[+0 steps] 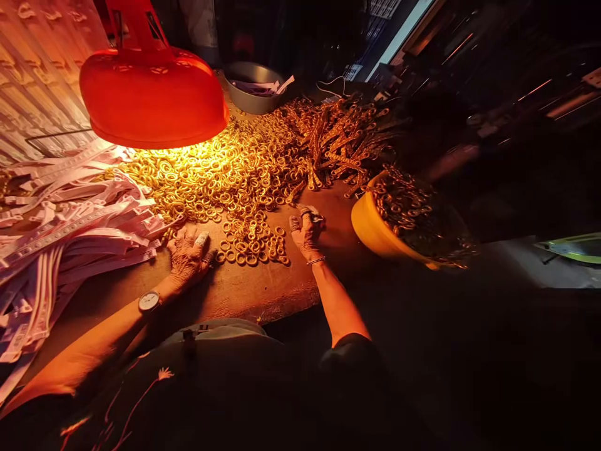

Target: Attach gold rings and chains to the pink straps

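Observation:
Under the lamp, a broad heap of gold-coloured rings (253,181) spreads over the brown tabletop (263,291). My left hand (188,254) lies at the heap's left front edge, fingers extended, with a pale wrap on one finger. Pale pink strips (79,235) are piled beside it. On the right side of the loose rings, my right hand (306,238) has its fingers curled, some of them wrapped. A small dark shape shows at those fingers, but I cannot make out what it is. Gold braided-looking strands (333,141) with ring ends lie just beyond that hand.
A red lamp (154,97) hangs low over the heap. At the right table edge, a yellow basin (375,225) holds dark gold pieces. A grey metal bowl (251,103) with pink strips stands at the back. The far right is dark and blurred.

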Demonstrator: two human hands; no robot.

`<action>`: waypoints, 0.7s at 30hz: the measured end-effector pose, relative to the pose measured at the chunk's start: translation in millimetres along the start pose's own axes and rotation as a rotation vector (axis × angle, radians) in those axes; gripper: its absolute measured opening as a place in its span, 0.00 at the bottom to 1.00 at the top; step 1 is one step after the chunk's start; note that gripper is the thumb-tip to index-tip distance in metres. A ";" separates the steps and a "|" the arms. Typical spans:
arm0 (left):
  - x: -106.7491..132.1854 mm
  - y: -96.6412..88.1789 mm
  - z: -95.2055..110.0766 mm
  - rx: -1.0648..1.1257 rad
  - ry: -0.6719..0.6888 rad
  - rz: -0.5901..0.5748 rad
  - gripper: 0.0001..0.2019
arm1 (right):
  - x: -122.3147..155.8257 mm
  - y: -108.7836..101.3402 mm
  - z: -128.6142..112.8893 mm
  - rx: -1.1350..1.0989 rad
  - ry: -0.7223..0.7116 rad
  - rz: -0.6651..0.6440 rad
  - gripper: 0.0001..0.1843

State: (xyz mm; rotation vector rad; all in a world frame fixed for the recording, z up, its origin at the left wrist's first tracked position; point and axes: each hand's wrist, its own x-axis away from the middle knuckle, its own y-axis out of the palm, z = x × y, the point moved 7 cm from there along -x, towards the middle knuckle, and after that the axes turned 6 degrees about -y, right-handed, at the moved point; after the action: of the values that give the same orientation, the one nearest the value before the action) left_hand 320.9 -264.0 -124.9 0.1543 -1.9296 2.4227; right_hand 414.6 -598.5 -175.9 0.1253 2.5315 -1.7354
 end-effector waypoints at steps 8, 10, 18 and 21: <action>5.7 6.7 0.3 0.027 0.018 0.006 0.28 | -18.1 14.0 32.9 0.047 0.043 -0.095 0.15; 1.5 7.3 -2.5 0.030 0.003 0.008 0.28 | -12.0 20.0 13.1 -0.022 -0.051 -0.127 0.13; 21.1 4.6 20.3 0.107 0.234 -0.011 0.29 | -13.1 12.1 -26.9 0.037 -0.032 -0.209 0.19; 27.9 9.9 39.1 0.106 0.370 -0.135 0.29 | -17.4 10.9 -41.7 0.125 -0.022 -0.293 0.20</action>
State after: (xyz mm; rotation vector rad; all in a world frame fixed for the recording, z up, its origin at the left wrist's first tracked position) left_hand 294.3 -305.1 -122.9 -0.1460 -1.5825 2.2707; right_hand 432.6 -556.2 -169.2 -0.2711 2.5295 -1.9821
